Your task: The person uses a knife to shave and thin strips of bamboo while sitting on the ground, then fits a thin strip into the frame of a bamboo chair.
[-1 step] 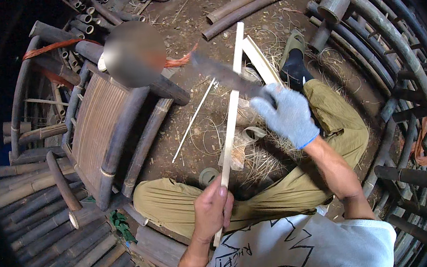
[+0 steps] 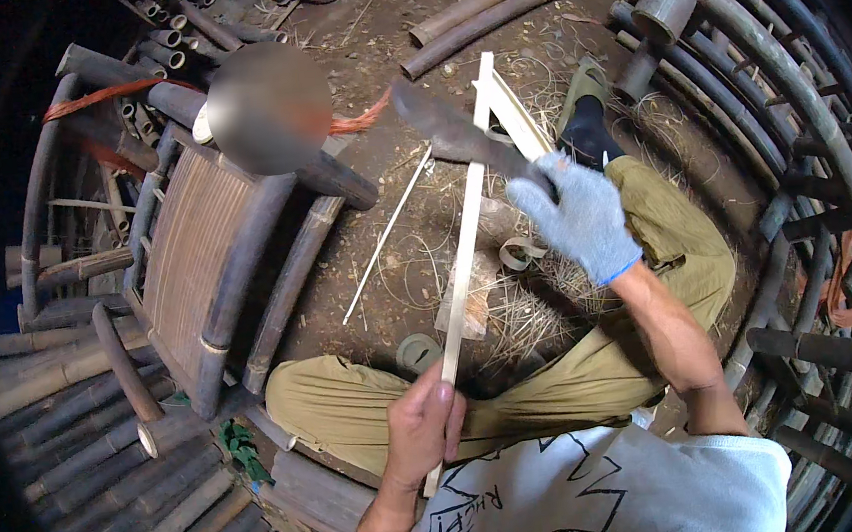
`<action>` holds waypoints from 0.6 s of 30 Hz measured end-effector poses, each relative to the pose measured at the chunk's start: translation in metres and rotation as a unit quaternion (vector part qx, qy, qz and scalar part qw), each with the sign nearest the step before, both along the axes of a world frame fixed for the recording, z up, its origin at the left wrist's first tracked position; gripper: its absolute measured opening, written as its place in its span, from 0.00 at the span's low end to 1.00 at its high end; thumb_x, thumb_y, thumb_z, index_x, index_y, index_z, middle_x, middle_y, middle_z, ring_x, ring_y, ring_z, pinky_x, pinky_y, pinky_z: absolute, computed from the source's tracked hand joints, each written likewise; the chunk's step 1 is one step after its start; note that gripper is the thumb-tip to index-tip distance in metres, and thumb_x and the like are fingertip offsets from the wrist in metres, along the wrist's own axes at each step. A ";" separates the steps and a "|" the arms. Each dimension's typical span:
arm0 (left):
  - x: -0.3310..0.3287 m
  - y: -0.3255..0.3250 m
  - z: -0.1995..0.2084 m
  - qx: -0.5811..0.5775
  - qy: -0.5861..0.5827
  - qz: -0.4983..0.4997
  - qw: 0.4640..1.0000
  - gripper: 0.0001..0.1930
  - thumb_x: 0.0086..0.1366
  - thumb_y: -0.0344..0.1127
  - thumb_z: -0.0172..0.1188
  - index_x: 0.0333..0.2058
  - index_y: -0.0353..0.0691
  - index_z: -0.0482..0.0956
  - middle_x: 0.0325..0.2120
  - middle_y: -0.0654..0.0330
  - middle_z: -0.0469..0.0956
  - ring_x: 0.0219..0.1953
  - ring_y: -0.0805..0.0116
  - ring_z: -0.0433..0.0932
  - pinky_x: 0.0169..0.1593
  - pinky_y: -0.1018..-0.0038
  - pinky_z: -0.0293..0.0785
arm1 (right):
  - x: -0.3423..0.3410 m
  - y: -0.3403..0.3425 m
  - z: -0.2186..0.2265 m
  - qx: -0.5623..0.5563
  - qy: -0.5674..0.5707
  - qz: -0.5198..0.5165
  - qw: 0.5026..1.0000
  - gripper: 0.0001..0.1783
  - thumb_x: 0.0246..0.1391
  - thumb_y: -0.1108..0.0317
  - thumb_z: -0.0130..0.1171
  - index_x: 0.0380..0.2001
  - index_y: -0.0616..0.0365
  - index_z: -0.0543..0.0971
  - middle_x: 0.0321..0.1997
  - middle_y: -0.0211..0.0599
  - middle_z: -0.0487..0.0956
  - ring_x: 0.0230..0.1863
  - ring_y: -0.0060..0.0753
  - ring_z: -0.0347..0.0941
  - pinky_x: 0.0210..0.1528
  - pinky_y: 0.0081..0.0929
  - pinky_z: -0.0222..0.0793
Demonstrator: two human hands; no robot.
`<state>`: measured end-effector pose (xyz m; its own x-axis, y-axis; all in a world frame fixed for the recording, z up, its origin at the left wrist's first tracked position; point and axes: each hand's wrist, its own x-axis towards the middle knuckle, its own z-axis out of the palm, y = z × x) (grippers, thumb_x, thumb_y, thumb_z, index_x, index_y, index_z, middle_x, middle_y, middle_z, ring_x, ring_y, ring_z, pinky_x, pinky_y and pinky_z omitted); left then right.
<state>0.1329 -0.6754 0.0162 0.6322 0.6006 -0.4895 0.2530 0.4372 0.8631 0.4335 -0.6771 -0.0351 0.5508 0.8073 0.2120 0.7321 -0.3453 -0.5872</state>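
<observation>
Bare left hand (image 2: 421, 428) was closed around the near end of a pale bamboo strip (image 2: 467, 218), which ran straight away from it toward the dirt floor (image 2: 382, 209). Right hand (image 2: 582, 216), in a grey knit glove, gripped the handle of a broad dark blade (image 2: 450, 129). The blade crossed the strip's far part, touching or just over it; could not tell which. A bamboo chair (image 2: 215, 253) lay left of both hands.
</observation>
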 end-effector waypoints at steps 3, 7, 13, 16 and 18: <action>-0.030 -0.016 -0.002 -0.025 -0.004 -0.001 1.000 0.22 0.78 0.35 0.43 0.66 0.34 0.66 0.11 0.69 0.64 0.10 0.82 0.59 0.15 0.82 0.56 | 0.031 0.004 -0.001 -0.067 -0.030 -0.029 0.997 0.29 0.59 0.37 0.57 0.38 0.54 0.81 0.30 0.50 0.83 0.32 0.57 0.81 0.36 0.48 0.76; -0.051 -0.015 0.000 -0.027 -0.015 -0.046 0.998 0.21 0.78 0.33 0.44 0.66 0.33 0.65 0.12 0.68 0.65 0.10 0.82 0.60 0.16 0.82 0.56 | 0.080 0.011 -0.031 0.106 0.071 -0.122 0.984 0.33 0.61 0.37 0.53 0.31 0.61 0.79 0.28 0.52 0.81 0.33 0.54 0.80 0.39 0.45 0.73; -0.038 0.027 -0.042 0.200 -0.166 0.182 0.948 0.18 0.73 0.39 0.55 0.54 0.32 0.70 0.46 0.52 0.74 0.47 0.67 0.73 0.53 0.68 0.69 | 0.011 0.004 0.010 0.013 0.408 0.021 0.912 0.24 0.63 0.49 0.60 0.28 0.61 0.77 0.20 0.26 0.71 0.19 0.16 0.66 0.19 0.23 0.63; 0.002 0.081 -0.064 0.381 -0.080 0.098 0.916 0.10 0.68 0.30 0.58 0.47 0.37 0.78 0.49 0.57 0.73 0.53 0.63 0.70 0.59 0.70 0.65 | -0.053 -0.003 0.010 -0.076 0.591 0.065 0.801 0.20 0.61 0.51 0.64 0.31 0.59 0.76 0.18 0.26 0.71 0.13 0.18 0.68 0.15 0.20 0.62; 0.019 0.082 -0.065 0.340 -0.118 0.046 0.932 0.14 0.68 0.30 0.59 0.51 0.38 0.78 0.47 0.57 0.75 0.50 0.64 0.73 0.57 0.73 0.67 | -0.083 0.011 0.008 0.000 0.732 0.009 0.681 0.18 0.60 0.53 0.65 0.29 0.55 0.75 0.15 0.24 0.68 0.12 0.20 0.64 0.14 0.23 0.61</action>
<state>0.1521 -0.5935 -0.0485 0.6053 0.7775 0.1705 0.0087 -0.2206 0.9753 0.3510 -0.6665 -0.0270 0.1620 0.8168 -0.5538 -0.6342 -0.3438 -0.6925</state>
